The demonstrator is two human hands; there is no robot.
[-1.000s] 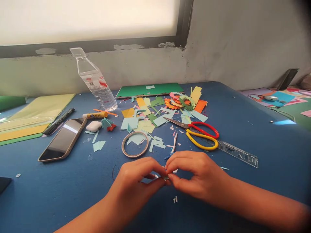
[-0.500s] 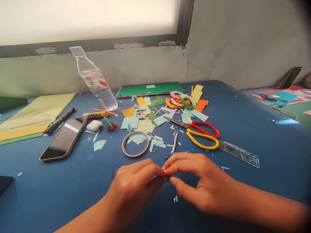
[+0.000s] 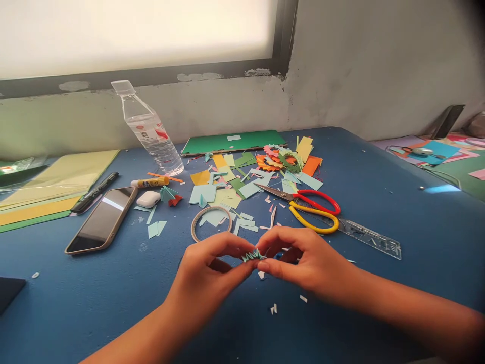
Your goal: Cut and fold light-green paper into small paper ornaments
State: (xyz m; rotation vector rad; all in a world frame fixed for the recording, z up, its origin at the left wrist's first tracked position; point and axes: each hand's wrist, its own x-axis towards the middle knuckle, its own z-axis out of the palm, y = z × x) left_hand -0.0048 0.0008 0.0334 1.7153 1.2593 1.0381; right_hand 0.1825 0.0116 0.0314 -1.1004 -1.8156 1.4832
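Between the fingertips of both hands is a small light-green piece of pleated paper [image 3: 251,256], its zigzag folds facing me. My left hand [image 3: 212,265] pinches its left end between thumb and fingers. On the other end, my right hand [image 3: 303,255] closes with thumb and index finger. Just beyond my left hand lies a roll of tape [image 3: 194,222], partly covered by the fingers. A pair of scissors [image 3: 314,205] with one red and one yellow handle rests on a clear ruler [image 3: 373,237] past my right hand.
Coloured paper scraps [image 3: 223,194] spread over the blue table [image 3: 125,303]. To the left are a phone [image 3: 102,220], a white earbud case [image 3: 148,199], a glue stick [image 3: 149,182], a black marker [image 3: 94,192] and paper sheets [image 3: 56,182]. A water bottle [image 3: 153,136] stands behind.
Both hands have risen slightly and turned, so the pleated paper now shows between the fingertips. More white scraps are visible below the hands. The view has shifted a little.
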